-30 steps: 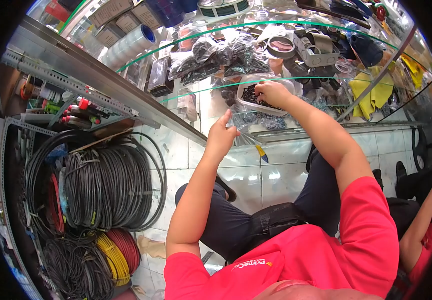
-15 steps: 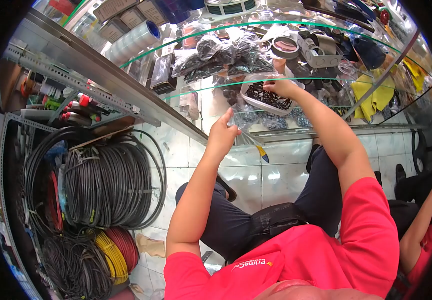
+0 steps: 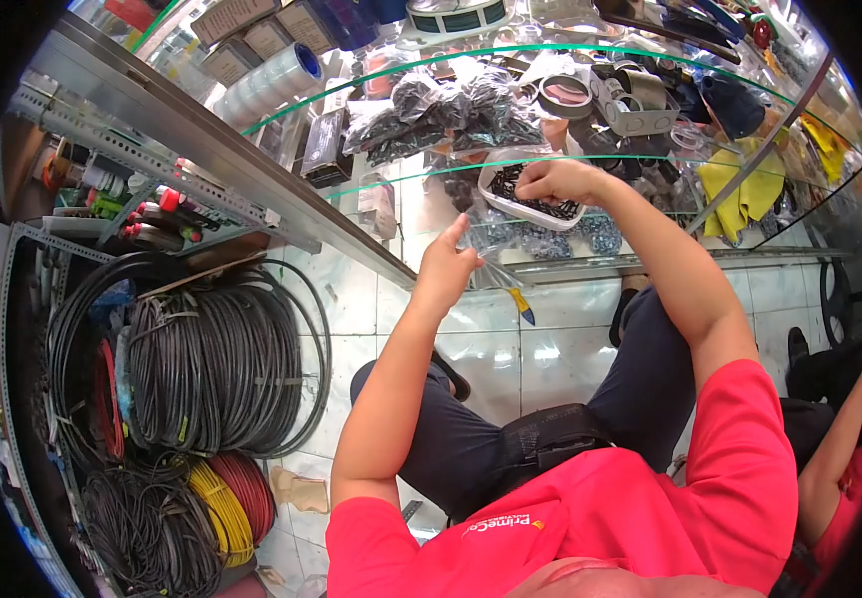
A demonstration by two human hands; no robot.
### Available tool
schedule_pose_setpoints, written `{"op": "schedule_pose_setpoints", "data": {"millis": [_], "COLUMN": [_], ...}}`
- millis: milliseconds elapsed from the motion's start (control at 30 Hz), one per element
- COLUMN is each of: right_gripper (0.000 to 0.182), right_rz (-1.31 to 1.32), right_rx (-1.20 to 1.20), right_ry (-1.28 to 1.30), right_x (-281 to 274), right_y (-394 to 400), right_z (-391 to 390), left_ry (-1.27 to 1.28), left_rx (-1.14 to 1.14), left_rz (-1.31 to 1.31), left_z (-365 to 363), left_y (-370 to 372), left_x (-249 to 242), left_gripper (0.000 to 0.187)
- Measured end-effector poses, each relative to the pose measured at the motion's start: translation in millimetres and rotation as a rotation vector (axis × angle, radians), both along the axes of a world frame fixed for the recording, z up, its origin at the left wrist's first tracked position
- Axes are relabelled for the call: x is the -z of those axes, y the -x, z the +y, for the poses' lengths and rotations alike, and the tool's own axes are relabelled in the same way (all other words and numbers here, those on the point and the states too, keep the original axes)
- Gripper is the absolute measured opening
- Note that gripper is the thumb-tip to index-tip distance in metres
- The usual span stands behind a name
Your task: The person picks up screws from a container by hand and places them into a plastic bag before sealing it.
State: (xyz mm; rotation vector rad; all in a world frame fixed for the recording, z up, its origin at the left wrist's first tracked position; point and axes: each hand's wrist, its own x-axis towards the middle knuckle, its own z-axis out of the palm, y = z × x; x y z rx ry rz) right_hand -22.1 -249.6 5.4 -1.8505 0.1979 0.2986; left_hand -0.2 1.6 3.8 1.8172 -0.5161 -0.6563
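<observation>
- The right hand (image 3: pixel 560 179) covers part of the white tray (image 3: pixel 496 194), and its fingertips are hidden among small black parts (image 3: pixel 550 207) too small to identify.
- The left hand (image 3: pixel 446 269) pinches a clear plastic bag (image 3: pixel 496 261) whose contents cannot be made out.
- Another person's arm (image 3: pixel 845 439) is cut off at the right edge.
- The cable coils (image 3: pixel 201 369) blur into the dark left edge.

Red shirt (image 3: pixel 590 518): white print "PrimeCo", upside down in the head view, with smaller letters beside it too small to read.
Boxes on the top shelf (image 3: pixel 251 25): printed labels, too blurred to read.
</observation>
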Motion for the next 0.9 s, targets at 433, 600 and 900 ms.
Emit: {"op": "schedule_pose_setpoints", "data": {"millis": [433, 600, 900], "right_gripper": [0.023, 0.02, 0.01], "right_rz": [-0.489, -0.573, -0.775], "right_rx": [-0.398, -0.26, 0.118], "right_ry": [0.724, 0.762, 0.54], "right_x": [-15.5, -18.7, -55.0], "right_y": [33.0, 41.6, 86.4], "right_z": [60.6, 49.2, 54.3], "left_ry": [0.097, 0.295, 0.626], "left_rx": [-0.054, -0.08, -0.2], "left_rz": [-0.014, 0.027, 0.029], "left_z": [2.3, 8.4, 9.4], "left_y": [9.5, 22.8, 37.5], "left_x": [-15.8, -25.9, -29.4], "left_gripper": [0.057, 0.052, 0.039]}}
